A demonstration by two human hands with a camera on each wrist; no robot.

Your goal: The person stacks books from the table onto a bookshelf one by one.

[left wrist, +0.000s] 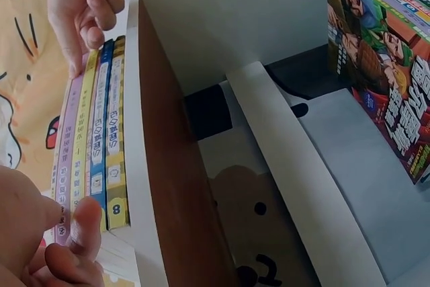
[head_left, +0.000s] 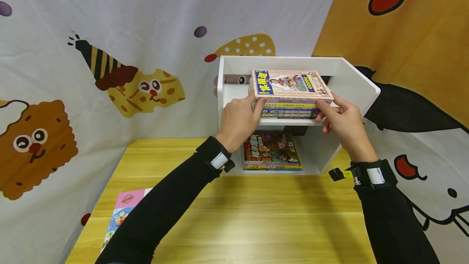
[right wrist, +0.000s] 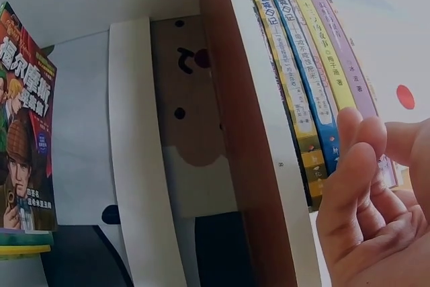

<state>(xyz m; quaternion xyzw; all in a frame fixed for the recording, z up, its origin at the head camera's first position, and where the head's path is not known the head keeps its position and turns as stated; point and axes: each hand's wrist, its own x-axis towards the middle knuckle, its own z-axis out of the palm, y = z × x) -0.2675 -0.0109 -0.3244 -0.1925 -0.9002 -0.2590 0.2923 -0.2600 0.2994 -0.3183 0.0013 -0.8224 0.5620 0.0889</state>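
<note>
A stack of books (head_left: 291, 84) lies flat on the upper shelf of a white bookshelf (head_left: 360, 77). Its top cover is cream with a blue title panel; purple, yellow and blue spines (right wrist: 312, 65) face the front. My left hand (head_left: 239, 117) grips the stack's front left corner, the thumb against the spines. At the front right corner, my right hand (head_left: 342, 119) pinches the upper books, its other fingers curled below the thumb. In the left wrist view both hands show at opposite ends of the spines (left wrist: 80, 139). How far the fingers reach behind the corners is hidden.
On the lower shelf lies another stack of books (head_left: 272, 150) with a dark illustrated cover. A pink and blue book (head_left: 124, 207) rests on the wooden table (head_left: 234, 223), partly under my left forearm. Behind the shelf hangs a printed cloth (head_left: 161, 19) with cartoon figures.
</note>
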